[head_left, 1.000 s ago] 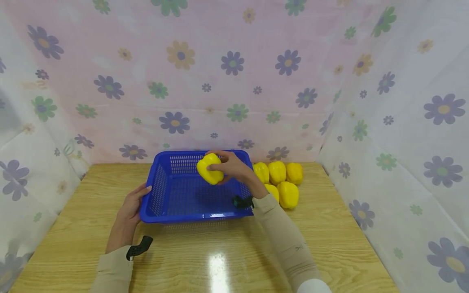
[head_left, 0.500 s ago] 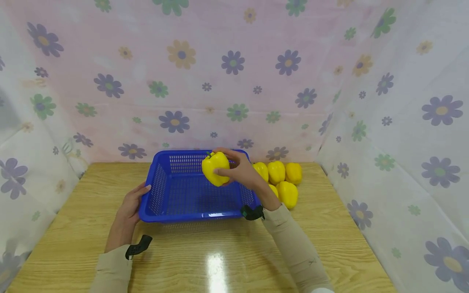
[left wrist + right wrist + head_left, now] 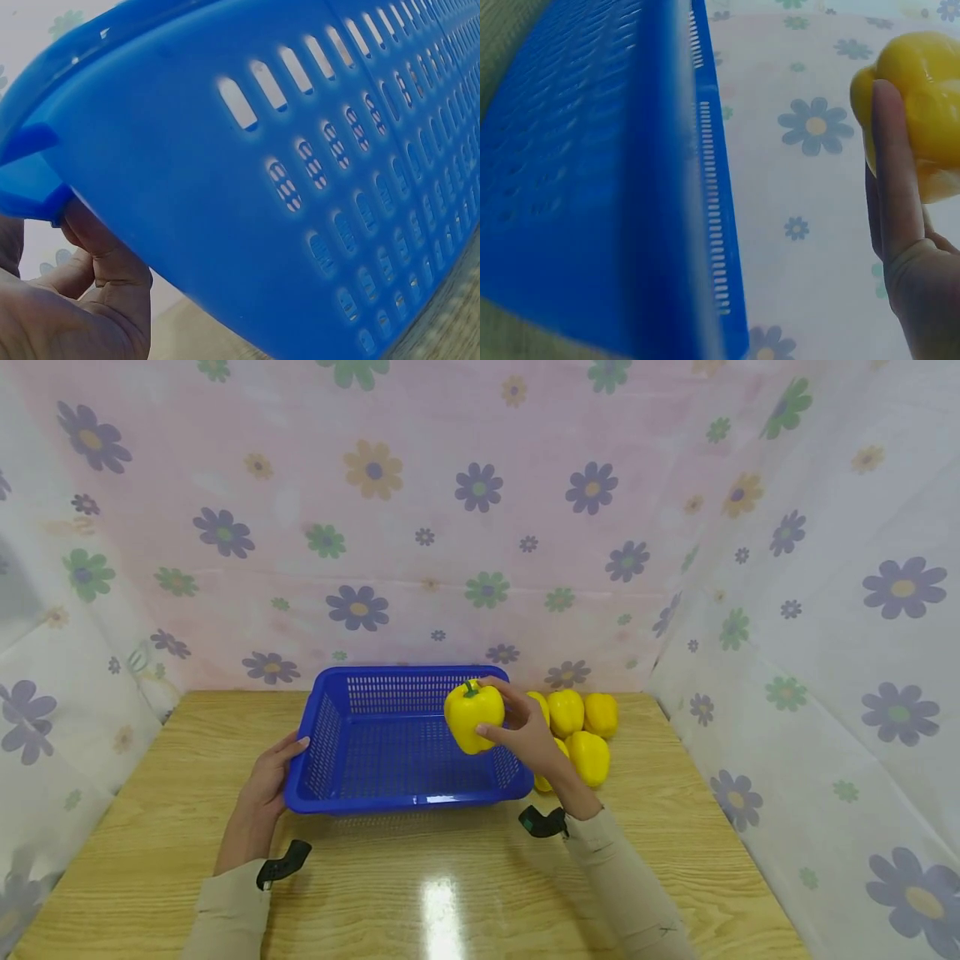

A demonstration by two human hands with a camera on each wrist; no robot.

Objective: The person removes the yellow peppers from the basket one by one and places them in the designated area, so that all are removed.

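Observation:
My right hand (image 3: 536, 739) holds a yellow bell pepper (image 3: 467, 722) over the right part of a blue plastic basket (image 3: 360, 805). The pepper's green stem faces up, and the thumb lies across its near side. In the right wrist view the same pepper (image 3: 930, 112) shows at the right, apart from the basket wall. My left hand (image 3: 266, 781) grips the basket's left rim. Seen from the left wrist, the fingers (image 3: 112, 262) curl under that rim at the corner. No pepper shows inside the basket.
Several more yellow bell peppers (image 3: 588, 758) stand grouped on the wooden table (image 3: 360, 893), right of the basket; my right hand partly hides some. Flower-patterned cloth (image 3: 420, 577) hangs behind the table and along both sides.
My right hand has moved right and slightly nearer with the pepper, which has turned so its stem shows. The left hand and the basket stay in place.

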